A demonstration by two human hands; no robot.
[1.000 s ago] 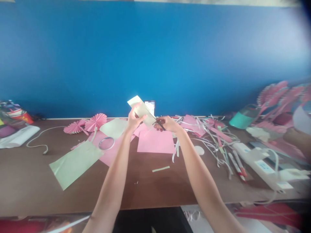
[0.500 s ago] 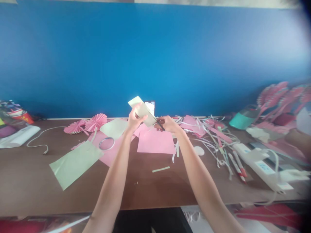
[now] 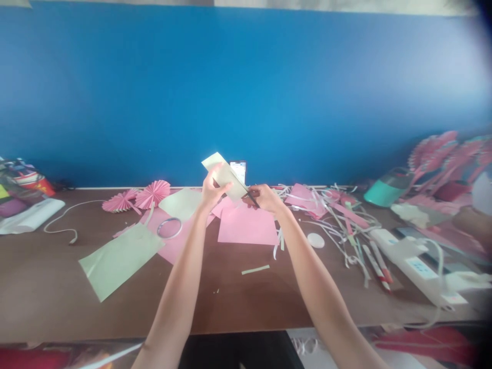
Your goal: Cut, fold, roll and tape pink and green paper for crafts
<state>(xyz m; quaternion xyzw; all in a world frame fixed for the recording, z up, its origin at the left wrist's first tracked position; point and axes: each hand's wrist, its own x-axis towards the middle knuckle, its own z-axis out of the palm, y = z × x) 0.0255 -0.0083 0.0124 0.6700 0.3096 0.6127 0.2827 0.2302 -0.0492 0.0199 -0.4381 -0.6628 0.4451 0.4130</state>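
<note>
My left hand [image 3: 213, 188] is closed on a pale green sheet of paper [image 3: 235, 190], thumb on the near face, holding it tilted above the table. Scissors [image 3: 252, 199] with dark blades are in my right hand [image 3: 265, 197], its fingers wrapped round the handles. The blades meet the paper's lower right edge; how far they cut in is hard to see. Beneath both hands lies a pink sheet [image 3: 248, 225]. A narrow pale green strip [image 3: 255, 269] rests nearer to me.
Pleated pink paper fans [image 3: 152, 194], a larger green sheet [image 3: 121, 261] and a tape roll [image 3: 169, 227] lie left. To the right are tangled paper strips [image 3: 326, 225], pens [image 3: 378, 264] and a white power strip [image 3: 411, 266]. A phone [image 3: 239, 170] stands behind. Another person's arm [image 3: 474, 223] reaches in at right.
Almost nothing differs. The paper and scissors stay in nearly the same place in my hands, and the whole view has shifted very slightly.
</note>
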